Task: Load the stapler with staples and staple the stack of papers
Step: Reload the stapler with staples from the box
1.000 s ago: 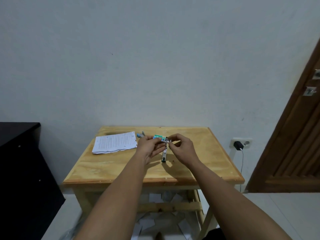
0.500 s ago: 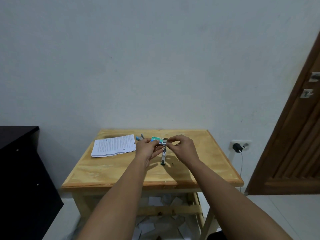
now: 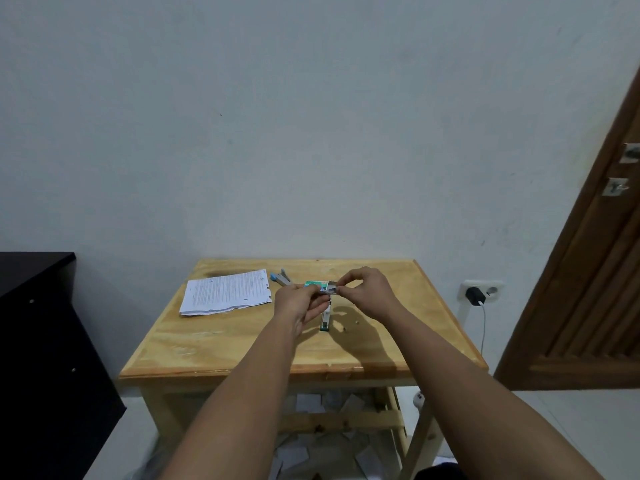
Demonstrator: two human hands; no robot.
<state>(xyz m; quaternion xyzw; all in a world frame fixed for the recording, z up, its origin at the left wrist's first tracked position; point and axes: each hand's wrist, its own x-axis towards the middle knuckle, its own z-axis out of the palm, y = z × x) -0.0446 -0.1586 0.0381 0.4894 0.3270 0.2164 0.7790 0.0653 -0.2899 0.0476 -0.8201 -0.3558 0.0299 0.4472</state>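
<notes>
My left hand (image 3: 300, 304) holds a small green staple box (image 3: 316, 285) above the wooden table (image 3: 221, 344). My right hand (image 3: 367, 293) pinches the silvery strip of staples (image 3: 333, 289) at the box's open right end. Under the hands, the stapler's metal part (image 3: 326, 318) lies lengthwise on the table, pointing toward me. A blue piece of the stapler (image 3: 281, 277) lies behind my left hand, beside the papers. The stack of printed papers (image 3: 227, 291) rests flat at the table's far left.
A dark cabinet (image 3: 41, 358) stands left of the table. A wooden door (image 3: 588, 289) is on the right, with a wall socket and black charger (image 3: 475, 294) beside it. Loose papers (image 3: 329, 441) lie on the floor under the table.
The view has shifted slightly. My hands have stayed together over the stapler, and the right hand's pinch has drawn the staples a little out of the box.
</notes>
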